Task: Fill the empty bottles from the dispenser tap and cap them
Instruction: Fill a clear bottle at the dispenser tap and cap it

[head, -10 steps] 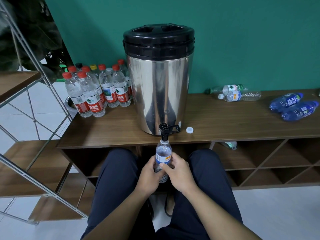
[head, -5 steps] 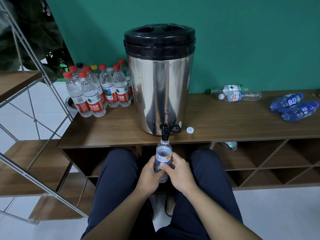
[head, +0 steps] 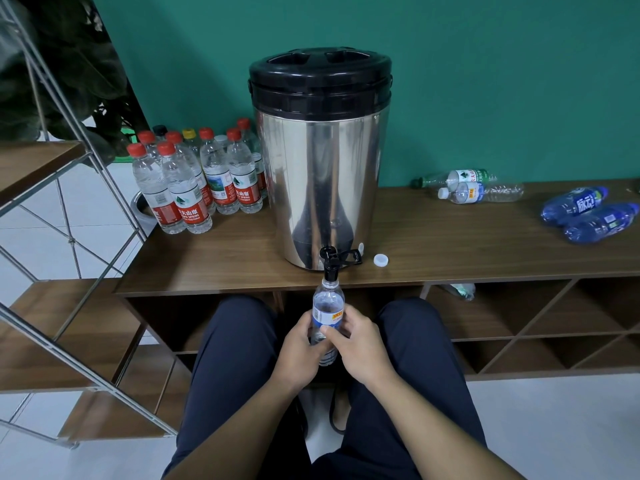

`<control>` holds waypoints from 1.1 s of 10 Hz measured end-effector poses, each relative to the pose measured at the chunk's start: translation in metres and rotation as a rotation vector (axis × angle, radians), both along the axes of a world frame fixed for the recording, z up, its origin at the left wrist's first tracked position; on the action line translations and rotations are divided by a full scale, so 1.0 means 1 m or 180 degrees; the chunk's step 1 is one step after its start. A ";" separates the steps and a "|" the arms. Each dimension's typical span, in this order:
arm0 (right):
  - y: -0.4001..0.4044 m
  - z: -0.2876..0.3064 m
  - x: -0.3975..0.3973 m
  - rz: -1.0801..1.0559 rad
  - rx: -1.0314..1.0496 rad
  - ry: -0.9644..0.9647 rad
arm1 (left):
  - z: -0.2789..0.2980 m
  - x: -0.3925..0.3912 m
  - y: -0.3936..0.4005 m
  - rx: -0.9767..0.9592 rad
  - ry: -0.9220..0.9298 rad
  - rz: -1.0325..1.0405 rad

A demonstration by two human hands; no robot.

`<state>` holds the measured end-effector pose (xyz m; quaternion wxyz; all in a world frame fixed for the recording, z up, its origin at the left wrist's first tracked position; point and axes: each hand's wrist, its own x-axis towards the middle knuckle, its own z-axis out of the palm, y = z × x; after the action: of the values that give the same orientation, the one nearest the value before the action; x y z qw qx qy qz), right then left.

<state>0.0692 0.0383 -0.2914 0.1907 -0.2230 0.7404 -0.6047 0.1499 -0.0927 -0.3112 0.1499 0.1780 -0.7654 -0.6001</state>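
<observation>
A steel dispenser (head: 320,174) with a black lid stands on the wooden shelf top (head: 450,251). Its black tap (head: 330,263) juts over the front edge. Directly under the spout I hold a clear uncapped bottle (head: 327,306) with a white and blue label, upright, its mouth at the tap. My left hand (head: 294,351) grips the bottle's lower body from the left. My right hand (head: 356,344) grips it from the right, thumb across the label. A loose white cap (head: 380,260) lies on the shelf top right of the tap.
Several capped bottles with red labels (head: 194,188) stand left of the dispenser. Two clear bottles (head: 474,188) and two blue bottles (head: 588,216) lie on their sides at the right. Open cubbies sit under the top. A metal-framed shelf (head: 69,237) is at the left.
</observation>
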 end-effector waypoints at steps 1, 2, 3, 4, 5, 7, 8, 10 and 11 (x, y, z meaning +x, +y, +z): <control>0.000 0.000 0.000 0.0004 -0.0009 0.0001 | 0.000 0.000 0.000 0.0007 -0.0004 -0.0014; 0.001 0.001 0.000 0.0009 -0.0018 -0.0003 | -0.001 0.000 0.000 0.0023 -0.0012 -0.0015; 0.001 0.001 0.001 0.0006 -0.0014 -0.0007 | -0.001 0.000 0.000 0.0053 -0.0008 -0.0020; 0.001 0.000 0.001 0.0002 -0.0002 0.0001 | -0.001 0.000 0.000 0.0044 -0.0015 -0.0029; 0.001 0.000 0.000 0.0015 0.0009 0.0003 | -0.001 0.000 0.000 -0.0010 -0.0033 -0.0028; 0.001 0.000 0.000 0.0020 0.0010 0.0003 | 0.001 0.001 0.000 -0.0056 -0.0026 -0.0018; 0.001 0.001 0.000 0.0022 0.0016 0.0002 | 0.001 0.001 0.000 -0.0052 -0.0030 -0.0019; 0.001 0.001 0.001 0.0020 0.0051 0.0017 | 0.002 0.002 0.000 0.0022 -0.0018 -0.0031; 0.002 0.001 0.000 0.0020 0.0065 0.0020 | 0.002 0.002 0.000 0.0014 -0.0019 -0.0027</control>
<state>0.0697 0.0399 -0.2900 0.1925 -0.2253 0.7464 -0.5958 0.1517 -0.0923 -0.3089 0.1447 0.1769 -0.7653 -0.6018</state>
